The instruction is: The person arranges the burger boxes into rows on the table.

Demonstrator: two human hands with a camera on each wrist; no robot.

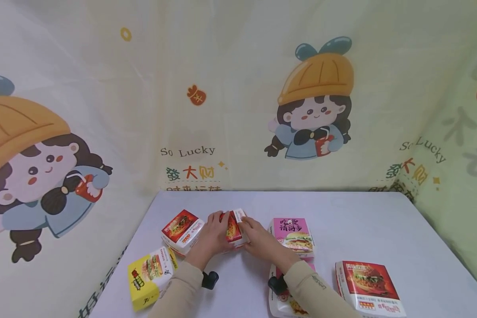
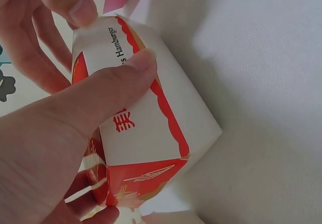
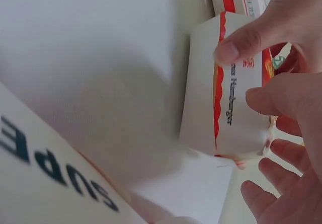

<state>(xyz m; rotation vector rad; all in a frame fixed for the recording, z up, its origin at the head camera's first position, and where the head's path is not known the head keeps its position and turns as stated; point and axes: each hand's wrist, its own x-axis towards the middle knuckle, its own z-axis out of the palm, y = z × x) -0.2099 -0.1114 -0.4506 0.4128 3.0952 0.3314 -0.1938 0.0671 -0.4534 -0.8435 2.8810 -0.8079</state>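
A red-and-white hamburger box (image 1: 234,227) sits near the back of the table, between both hands. My left hand (image 1: 215,234) grips its left part. In the left wrist view, the left thumb (image 2: 123,78) lies across the printed white side (image 2: 146,138), with fingers partly hidden behind the box. My right hand (image 1: 262,240) holds the right end. The right wrist view has the right thumb (image 3: 264,102) against the white side, while the lower fingers (image 3: 259,196) are spread apart from the box. The box's lid looks closed.
Left of the hands lie another red-and-white box (image 1: 182,229) and a yellow box (image 1: 151,274). A pink box (image 1: 291,234) stands right of the right hand, with another box (image 1: 279,307) partly under the right forearm. Farther right is a red box (image 1: 369,285). A printed curtain (image 1: 238,88) encloses the table.
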